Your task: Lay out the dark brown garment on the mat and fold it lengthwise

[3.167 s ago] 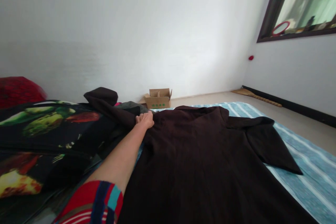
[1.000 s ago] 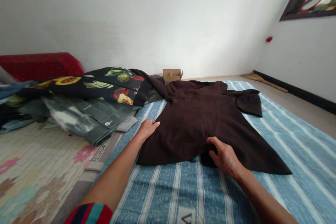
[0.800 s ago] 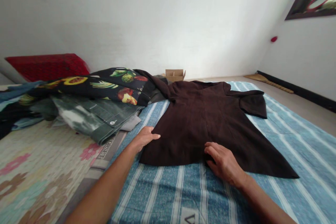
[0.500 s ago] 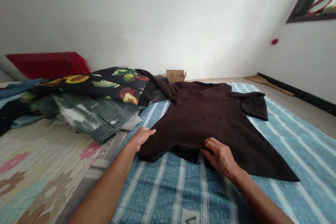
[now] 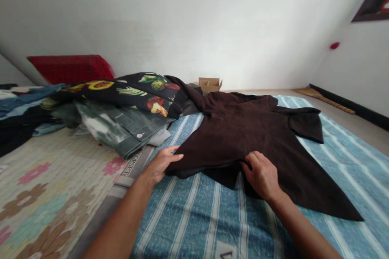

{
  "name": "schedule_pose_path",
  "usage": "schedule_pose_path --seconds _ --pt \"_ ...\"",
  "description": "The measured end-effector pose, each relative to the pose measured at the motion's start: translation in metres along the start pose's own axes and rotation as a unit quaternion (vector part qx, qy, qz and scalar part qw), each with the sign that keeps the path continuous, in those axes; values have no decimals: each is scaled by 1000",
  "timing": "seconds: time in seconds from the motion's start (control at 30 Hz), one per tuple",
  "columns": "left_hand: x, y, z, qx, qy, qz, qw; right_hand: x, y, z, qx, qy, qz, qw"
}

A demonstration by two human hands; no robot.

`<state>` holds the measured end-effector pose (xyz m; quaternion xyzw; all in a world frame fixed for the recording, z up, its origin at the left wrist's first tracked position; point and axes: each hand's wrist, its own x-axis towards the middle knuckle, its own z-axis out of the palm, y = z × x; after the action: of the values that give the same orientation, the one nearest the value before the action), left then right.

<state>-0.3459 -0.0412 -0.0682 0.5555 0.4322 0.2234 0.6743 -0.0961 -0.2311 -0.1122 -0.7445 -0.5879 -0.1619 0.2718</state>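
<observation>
A dark brown dress-like garment (image 5: 231, 129) lies spread on a blue striped sheet (image 5: 194, 214), its flared hem towards me and a short sleeve out at the right. My left hand (image 5: 162, 162) grips the hem's left corner, thumb on top of the cloth. Near the middle of the hem, my right hand (image 5: 263, 174) pinches the edge with curled fingers. Between the two hands the upper layer is slightly raised, and the darker underside shows below it. The fingertips under the cloth are hidden.
On the left lies a heap of clothes, with a black fruit-print garment (image 5: 130, 93) over a grey-green denim piece (image 5: 121, 129). Behind stand a red box-like object (image 5: 73, 68) and a small cardboard box (image 5: 209, 84) by the wall. A floral mat (image 5: 54, 194) spreads at lower left.
The view has turned slightly left, so things sit further right. Both hands keep their hold on the hem, and its left part looks lifted a little and pulled straighter.
</observation>
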Motion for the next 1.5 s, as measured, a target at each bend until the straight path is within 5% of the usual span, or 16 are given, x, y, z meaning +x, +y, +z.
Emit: schedule_pose_path --seconds 0.23,0.3,0.47,0.63,0.73,0.93,1.1,1.33,1.5 --pt "19 21 22 -116 107 -10 987 14 -7 0 -128 40 23 991" --pt "26 27 30 -161 107 3 981 9 -14 -3 -93 50 1 994" --pt "38 39 48 -234 103 17 967 -18 -43 0 32 -23 -197 980" --pt "39 48 60 -219 91 36 971 -24 -47 17 -7 -62 -159 985" --pt "33 52 57 -203 89 41 974 -18 -37 4 9 -72 -182 981" --pt "11 37 18 -26 76 30 996 -31 -8 -44 30 -103 -148 983" --pt "7 -1 -15 188 86 18 978 -51 -1 -32 21 -131 -132 982" --pt "12 -9 -17 311 96 56 944 -55 1 -29 50 -138 -126 981" --pt "16 -3 -16 430 78 40 899 -56 10 -39 91 -202 -114 968"
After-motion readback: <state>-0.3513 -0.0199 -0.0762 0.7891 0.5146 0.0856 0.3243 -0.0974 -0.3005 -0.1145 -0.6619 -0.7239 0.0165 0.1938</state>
